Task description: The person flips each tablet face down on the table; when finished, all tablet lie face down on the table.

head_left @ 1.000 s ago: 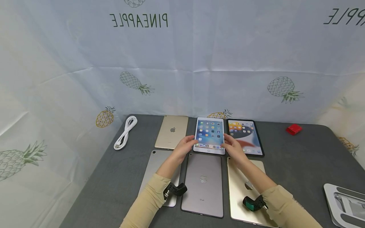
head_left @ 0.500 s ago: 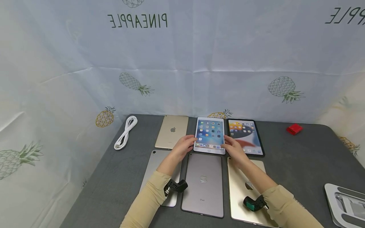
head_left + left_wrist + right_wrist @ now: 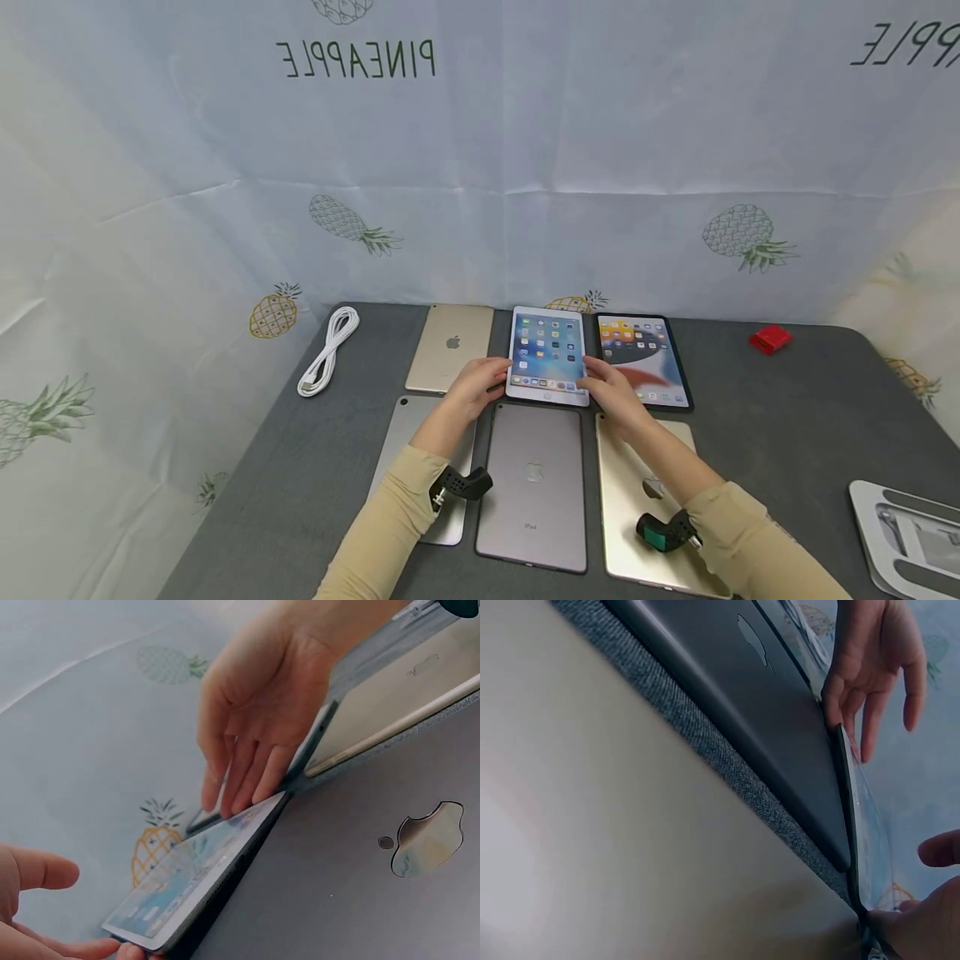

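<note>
White-framed tablet (image 3: 547, 357), screen lit and face up, sits in the middle of the back row on the grey table (image 3: 795, 417), and both hands are on it. The left hand (image 3: 474, 385) has its fingers laid along the tablet's left edge, with the thumb underneath near the corner in the left wrist view; the right hand (image 3: 609, 388) meets the right edge the same way, fingers mostly straight and pressing on the rim rather than wrapped round it. In the wrist views the tablet's near edge (image 3: 202, 877) appears tilted a little off the cloth (though the steep angle makes that hard to be sure of), which would suit a two-sided hold: an edge grip keeps fingers off the live screen.

Just to its right lies a black-framed tablet (image 3: 643, 360), also lit; to its left a gold tablet (image 3: 450, 358) lies back up. The front row holds three more backs-up: a silver tablet (image 3: 420, 467) under the left forearm, a grey tablet (image 3: 534, 487) directly before the held one, and a pale gold tablet (image 3: 645, 508) under the right forearm. Further out are a coiled white cable (image 3: 328, 350) at the left, a small red object (image 3: 769, 338) at the right, and a silver stand (image 3: 907, 533) at the near right corner.
</note>
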Tool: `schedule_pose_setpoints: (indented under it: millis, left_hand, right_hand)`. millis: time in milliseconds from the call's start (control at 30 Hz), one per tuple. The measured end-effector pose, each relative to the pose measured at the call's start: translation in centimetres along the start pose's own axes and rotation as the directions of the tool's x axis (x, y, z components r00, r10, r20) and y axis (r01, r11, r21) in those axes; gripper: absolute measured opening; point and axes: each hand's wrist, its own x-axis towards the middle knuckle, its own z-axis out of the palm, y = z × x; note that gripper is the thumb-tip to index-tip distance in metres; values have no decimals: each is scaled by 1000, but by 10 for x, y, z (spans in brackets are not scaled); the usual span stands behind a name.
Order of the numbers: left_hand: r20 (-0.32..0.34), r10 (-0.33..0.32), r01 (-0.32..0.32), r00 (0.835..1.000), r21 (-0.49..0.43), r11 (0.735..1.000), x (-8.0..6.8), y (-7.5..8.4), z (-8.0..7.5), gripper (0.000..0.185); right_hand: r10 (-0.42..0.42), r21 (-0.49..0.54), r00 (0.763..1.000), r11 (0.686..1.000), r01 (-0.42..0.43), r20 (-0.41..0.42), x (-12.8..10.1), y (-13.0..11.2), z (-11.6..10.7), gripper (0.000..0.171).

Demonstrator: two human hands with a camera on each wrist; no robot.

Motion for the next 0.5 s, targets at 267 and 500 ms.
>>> schedule_pose_setpoints:
  millis: [267,500]
  left_hand:
    - [-12,41,-42,999,-47,998,-1,-1,-6,34]
    - [-60,64,-68,996,-60,996,-6,1,-11,41]
  right_hand:
    - [-7,6,1000,1000,7,9,4,1,8,62]
    - [2,8,1000,1000,-3,18,7,1,14,61]
